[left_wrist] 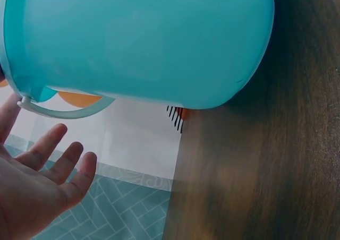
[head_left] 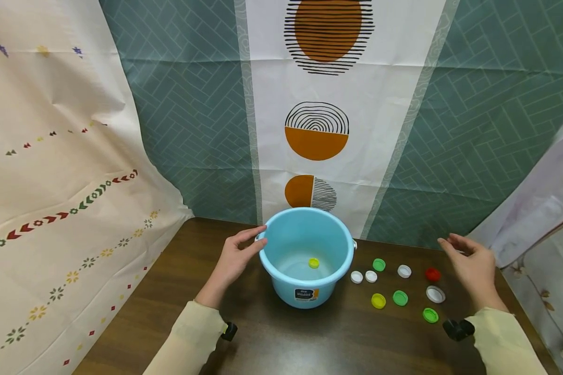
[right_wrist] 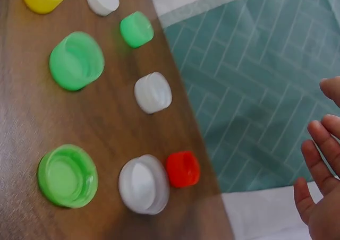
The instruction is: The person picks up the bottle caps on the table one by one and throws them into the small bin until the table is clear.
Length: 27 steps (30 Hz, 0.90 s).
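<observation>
A light-blue bucket [head_left: 291, 289] stands upright on the brown table, with one yellow bottle cap [head_left: 314, 263] inside on its bottom. My left hand [head_left: 236, 259] is at the bucket's left rim, thumb and forefinger touching it. In the left wrist view the other fingers [left_wrist: 79, 181] spread loosely below the bucket's white handle [left_wrist: 79, 113]. Over the table's right side hovers my right hand [head_left: 474, 265], its fingers loosely bent and nothing visible in them. Nearest to it are a red cap [head_left: 433, 275] and a large white cap [head_left: 435, 295].
Several more caps lie right of the bucket, among them a yellow cap [head_left: 378, 301], a green cap [head_left: 400, 298] and a bright green cap [head_left: 430, 315]. Patterned cloth [head_left: 202, 130] hangs behind the table [head_left: 281, 349], with a cream cloth [head_left: 75, 182] along the left.
</observation>
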{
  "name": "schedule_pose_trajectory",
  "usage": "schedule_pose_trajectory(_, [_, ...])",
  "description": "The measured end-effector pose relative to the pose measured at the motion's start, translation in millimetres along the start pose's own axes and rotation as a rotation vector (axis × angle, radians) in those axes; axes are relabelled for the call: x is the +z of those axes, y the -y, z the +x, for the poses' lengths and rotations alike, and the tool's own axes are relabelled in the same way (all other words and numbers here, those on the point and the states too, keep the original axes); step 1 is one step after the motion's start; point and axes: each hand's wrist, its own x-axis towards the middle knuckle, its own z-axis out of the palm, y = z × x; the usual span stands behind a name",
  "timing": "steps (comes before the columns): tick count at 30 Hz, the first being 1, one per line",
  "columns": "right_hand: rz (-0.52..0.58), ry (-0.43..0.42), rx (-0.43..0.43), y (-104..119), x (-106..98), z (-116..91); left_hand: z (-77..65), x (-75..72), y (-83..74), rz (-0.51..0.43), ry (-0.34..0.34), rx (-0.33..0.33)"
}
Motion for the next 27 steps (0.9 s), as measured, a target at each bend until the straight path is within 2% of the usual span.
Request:
schedule_pose_trajectory(6, [-0.094,0.029,-0.004,-21.6,3.3,-1.8,-2.8,-1.0,-9.8,0.030,0.009,-0.022])
schedule_pose_trajectory(11, [-0.212,0.110,-0.018,-38.5,7.5,-3.6,-2.4,-1.1,-10.8,0.025,0.010,-0.024])
schedule_pose_trajectory(16, [-0.219,0.174,-0.054,-56.0,11.1,-6.2,-2.3,-0.4,-11.1,0.014,0.011,-0.017])
schedule_pose_trajectory(20, [-0.236,0.237,-0.029,-67.7,14.0,-7.3,-1.5,0.6,-10.7,0.004,0.011,-0.018])
schedule_pose_trajectory(24, [-0.270,0.296,-0.006,-73.6,17.7,-9.1,-0.5,1.4,-8.0,-0.001,0.008,-0.023])
schedule_pose_trajectory(27, [-0.286,0.316,0.004,-76.3,20.2,-11.2,3.2,3.0,7.6,0.002,-0.013,-0.017])
